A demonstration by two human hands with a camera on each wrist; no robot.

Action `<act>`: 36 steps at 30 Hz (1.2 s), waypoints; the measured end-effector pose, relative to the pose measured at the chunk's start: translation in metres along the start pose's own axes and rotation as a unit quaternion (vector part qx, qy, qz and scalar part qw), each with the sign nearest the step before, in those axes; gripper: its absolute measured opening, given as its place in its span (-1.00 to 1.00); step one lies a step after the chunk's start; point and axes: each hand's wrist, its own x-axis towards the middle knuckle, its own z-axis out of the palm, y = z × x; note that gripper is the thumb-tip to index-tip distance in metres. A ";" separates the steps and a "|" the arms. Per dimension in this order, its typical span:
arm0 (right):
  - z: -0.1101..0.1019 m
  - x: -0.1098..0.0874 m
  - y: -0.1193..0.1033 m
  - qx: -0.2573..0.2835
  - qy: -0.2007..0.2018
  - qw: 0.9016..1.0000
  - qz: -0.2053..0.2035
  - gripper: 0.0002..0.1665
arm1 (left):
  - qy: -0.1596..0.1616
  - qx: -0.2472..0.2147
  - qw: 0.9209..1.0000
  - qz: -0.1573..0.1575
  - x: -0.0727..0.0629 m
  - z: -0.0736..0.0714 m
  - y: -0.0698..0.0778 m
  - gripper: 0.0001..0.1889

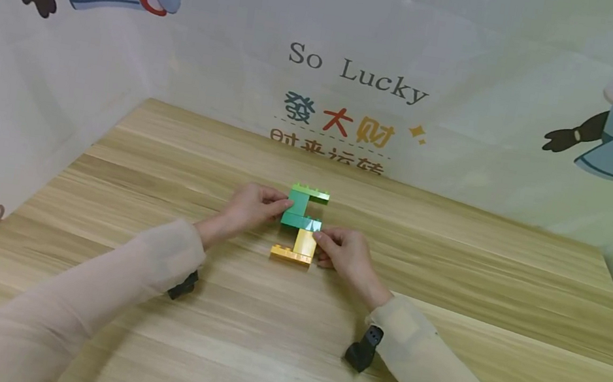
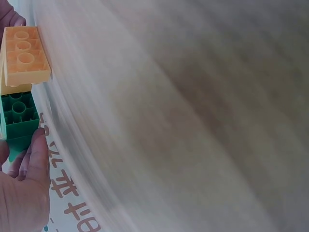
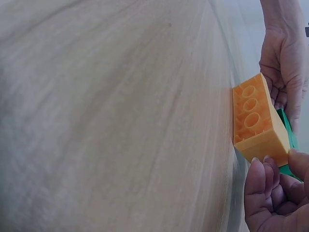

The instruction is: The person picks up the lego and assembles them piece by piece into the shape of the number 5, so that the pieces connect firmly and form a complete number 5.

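Both hands hold one joined figure of toy building bricks near the middle of the table. In the head view a lime green brick [image 1: 312, 193] is at its far end, followed by a green block [image 1: 297, 203], a long green brick [image 1: 299, 221], a yellow brick [image 1: 305, 242] and an orange brick [image 1: 291, 255] nearest me. My left hand [image 1: 252, 205] pinches the green part by its left side. From the right, my right hand [image 1: 349, 255] pinches the yellow part. The orange brick's hollow underside shows in both wrist views; fingertips partly cover the green bricks there.
A wood-grain table [image 1: 485, 270] spreads around the hands. Behind it hangs a pale printed cloth [image 1: 233, 41] with lettering and cartoon figures, and it also runs along the left and right sides. A small black device [image 1: 362, 351] is at the right wrist.
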 end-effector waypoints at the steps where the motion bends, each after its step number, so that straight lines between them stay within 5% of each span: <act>1: 0.000 0.000 0.000 -0.002 -0.001 1.000 0.000 -0.69 | 0.000 0.002 1.000 0.000 0.000 0.001 0.000 -0.62; 36: -0.002 0.007 0.000 -0.035 -0.009 0.999 0.023 -0.72 | 0.019 0.070 0.997 -0.007 0.008 0.008 0.001 -0.69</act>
